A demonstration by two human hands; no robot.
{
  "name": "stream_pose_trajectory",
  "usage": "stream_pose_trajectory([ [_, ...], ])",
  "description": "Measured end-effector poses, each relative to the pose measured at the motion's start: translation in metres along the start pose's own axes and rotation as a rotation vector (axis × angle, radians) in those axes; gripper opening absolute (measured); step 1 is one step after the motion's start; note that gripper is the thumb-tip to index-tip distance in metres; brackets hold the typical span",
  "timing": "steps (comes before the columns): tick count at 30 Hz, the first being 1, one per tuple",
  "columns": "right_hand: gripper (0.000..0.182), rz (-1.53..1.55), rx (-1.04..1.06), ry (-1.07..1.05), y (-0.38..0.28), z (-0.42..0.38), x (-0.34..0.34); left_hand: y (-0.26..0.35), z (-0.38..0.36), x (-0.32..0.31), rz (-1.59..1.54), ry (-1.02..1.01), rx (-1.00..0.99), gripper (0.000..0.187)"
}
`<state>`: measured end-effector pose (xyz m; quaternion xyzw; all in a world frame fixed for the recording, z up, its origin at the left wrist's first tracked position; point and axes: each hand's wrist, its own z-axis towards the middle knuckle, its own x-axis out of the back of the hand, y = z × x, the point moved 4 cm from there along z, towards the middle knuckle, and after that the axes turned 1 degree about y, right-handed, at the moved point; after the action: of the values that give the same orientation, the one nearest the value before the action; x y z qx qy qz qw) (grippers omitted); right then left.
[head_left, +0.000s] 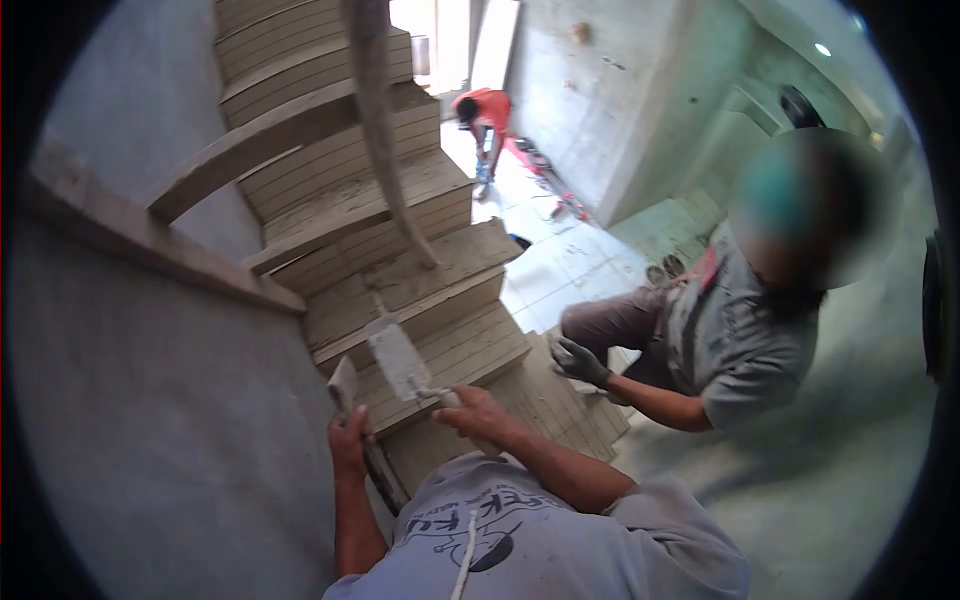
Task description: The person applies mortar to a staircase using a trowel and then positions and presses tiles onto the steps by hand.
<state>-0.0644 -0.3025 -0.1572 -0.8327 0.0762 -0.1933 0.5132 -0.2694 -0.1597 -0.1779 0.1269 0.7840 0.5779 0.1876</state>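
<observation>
My right hand [470,415] is wrapped round the handle of a trowel [398,358], its broad, plaster-smeared blade pointing up and forward over the steps. To the left, my left hand [350,438] grips a flat, pale plastering float [342,382], seen nearly edge-on beside the wall. The staircase [470,345] has slatted, dusty treads, and both hands are above its lower part. Another tool with a small handle [374,285] lies on the step just beyond the trowel blade.
A wooden post [375,130] and cross boards [265,145] stand over the stairs. On the right, a person wearing dark gloves [582,362] crouches close by. Another person in an orange shirt [487,103] bends over the tiled floor [550,260]. A grey wall [180,400] borders the left.
</observation>
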Motion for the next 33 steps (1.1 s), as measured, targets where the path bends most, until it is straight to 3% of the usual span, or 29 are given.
stream_pose_trajectory([
  [3, 0.044, -0.06, 0.069, -0.007, -0.015, -0.016, 0.0, -0.001, -0.008, -0.001, -0.071, -0.01, 0.024, 0.021],
  [10, 0.04, 0.023, 0.001, -0.069, -0.028, -0.067, -0.01, 0.004, -0.063, 0.013, -0.079, 0.081, 0.054, 0.022],
  [12, 0.04, -0.033, 0.146, 0.019, -0.026, -0.067, -0.018, -0.002, -0.067, 0.024, -0.117, 0.113, 0.053, 0.023],
  [18, 0.04, -0.089, 0.289, 0.083, -0.031, -0.065, -0.034, 0.005, -0.082, 0.049, -0.205, 0.2, 0.008, 0.024],
  [22, 0.043, -0.073, 0.25, 0.034, -0.046, -0.07, -0.041, 0.007, -0.081, 0.06, -0.279, 0.27, -0.021, 0.025],
  [27, 0.054, -0.133, 0.277, -0.024, -0.044, -0.078, -0.048, 0.016, -0.082, 0.053, -0.292, 0.226, -0.031, 0.024],
  [33, 0.048, -0.165, 0.302, -0.038, -0.05, -0.073, -0.051, 0.005, -0.078, 0.055, -0.284, 0.204, -0.005, 0.023],
])
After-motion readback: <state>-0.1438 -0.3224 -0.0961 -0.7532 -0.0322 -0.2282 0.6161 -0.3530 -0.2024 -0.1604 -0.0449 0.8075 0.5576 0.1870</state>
